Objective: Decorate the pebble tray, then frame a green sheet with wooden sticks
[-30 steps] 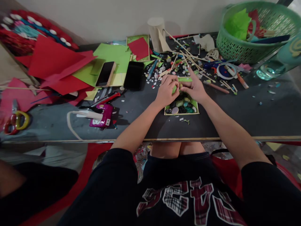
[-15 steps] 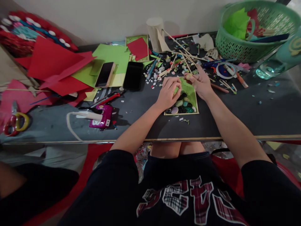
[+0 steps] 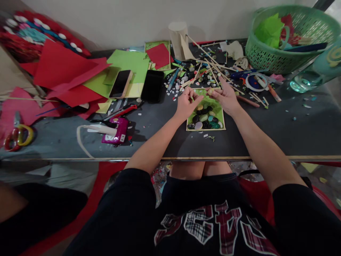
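Near the middle of the near edge of the bench (image 3: 266,137), a thin pale frame (image 3: 206,129) lies around a green panel (image 3: 220,111). The two hands have just drawn apart above its far side, and more of the panel shows between and below them. Your right hand (image 3: 227,97) bears a yellowish stone (image 3: 210,91), its grip clamped on it between thumb and fingers, above the frame's far right corner. Your left hand (image 3: 186,103) is over the far left corner, fingers loosely curled; whether its grip is together, or has anything in it, you cannot tell from this view. The parting leaves the stone with the right hand alone, seemingly off the panel. Dark, green and pale stones (image 3: 204,117) crowd the half of the panel toward the bench's near edge, with green surface visible beyond them. Toward the bench's far edge, loose pebbles (image 3: 183,76) and thin sticks (image 3: 212,68) lie scattered; a green basket (image 3: 266,58) stands by the far right corner.
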Motion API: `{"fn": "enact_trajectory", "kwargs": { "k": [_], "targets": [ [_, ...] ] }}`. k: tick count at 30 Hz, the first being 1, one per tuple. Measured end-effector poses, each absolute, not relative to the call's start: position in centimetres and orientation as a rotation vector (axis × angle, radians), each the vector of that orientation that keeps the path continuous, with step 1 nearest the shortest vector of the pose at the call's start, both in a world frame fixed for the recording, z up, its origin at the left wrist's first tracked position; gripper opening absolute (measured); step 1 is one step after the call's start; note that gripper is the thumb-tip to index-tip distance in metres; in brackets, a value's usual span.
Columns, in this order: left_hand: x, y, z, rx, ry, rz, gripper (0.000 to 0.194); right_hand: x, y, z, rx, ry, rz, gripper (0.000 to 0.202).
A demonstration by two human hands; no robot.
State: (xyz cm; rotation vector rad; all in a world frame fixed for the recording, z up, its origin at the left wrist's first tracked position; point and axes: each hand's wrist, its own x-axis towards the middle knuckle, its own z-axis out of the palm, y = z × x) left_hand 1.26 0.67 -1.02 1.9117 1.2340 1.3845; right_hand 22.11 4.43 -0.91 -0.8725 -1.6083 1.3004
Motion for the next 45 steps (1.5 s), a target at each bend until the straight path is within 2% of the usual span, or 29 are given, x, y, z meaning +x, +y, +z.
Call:
{"fn": "enact_trajectory", "kwargs": {
  "k": [7, 14, 24, 33, 41, 45],
  "targets": [
    [1.2, 1.0, -1.1, 1.868, 1.221, 1.371, 0.059, 21.9, 4.2, -0.6, -0.914, -1.588, 1.307, 0.123],
    [1.1, 1.1, -0.8, 1.801, 1.15, 1.384, 0.061, 21.8, 4.4, -0.8, -0.935, -1.528, 1.337, 0.134],
    [1.2, 0.4, 0.4, 1.642, 1.071, 1.448, 0.059, 21.9, 4.4, -0.9, -0.925, -1.62, 1.294, 0.129],
    [1.2, -0.1, 1.1, 1.487, 1.048, 1.488, 0.033, 22.0, 4.8, -1.5, -0.916, -1.592, 1.283, 0.124],
    [1.1, 0.6, 0.1, 1.567, 0.975, 1.439, 0.058, 21.8, 4.6, -1.2, -0.916, -1.537, 1.321, 0.124],
    [0.9, 1.1, -1.0, 1.605, 1.027, 1.484, 0.06, 21.8, 4.6, -1.2, -0.908, -1.55, 1.319, 0.123]
  ]
}}
